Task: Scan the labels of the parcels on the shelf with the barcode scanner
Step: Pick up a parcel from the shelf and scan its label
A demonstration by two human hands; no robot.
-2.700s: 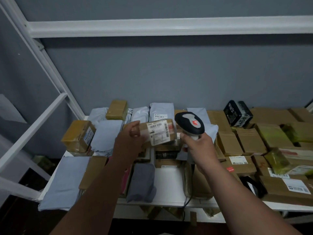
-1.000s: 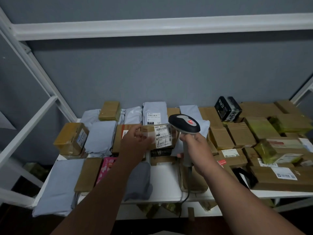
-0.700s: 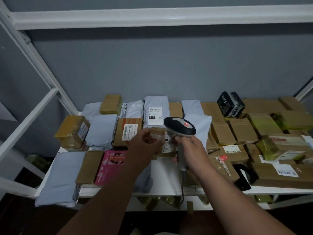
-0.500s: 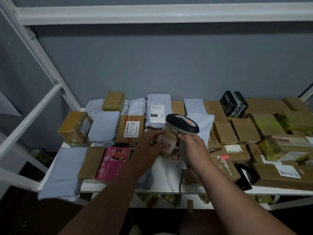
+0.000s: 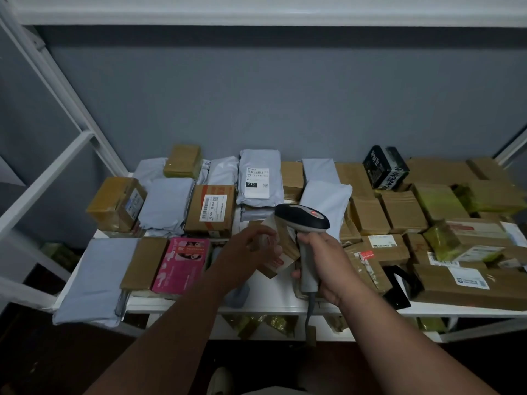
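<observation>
- Left hand [image 5: 242, 256] fingers curl around a small taped parcel [image 5: 281, 252], tilted above the shelf [image 5: 273, 290] front edge.
- Right hand [image 5: 322, 263] fingers grip the barcode scanner [image 5: 302, 223] handle, head just beside the parcel.

The grey mailer bag [image 5: 259, 178] carries a white label with "010" in a black box. The brown box [image 5: 210, 211] beside it has a label reading "JS-S04".
</observation>
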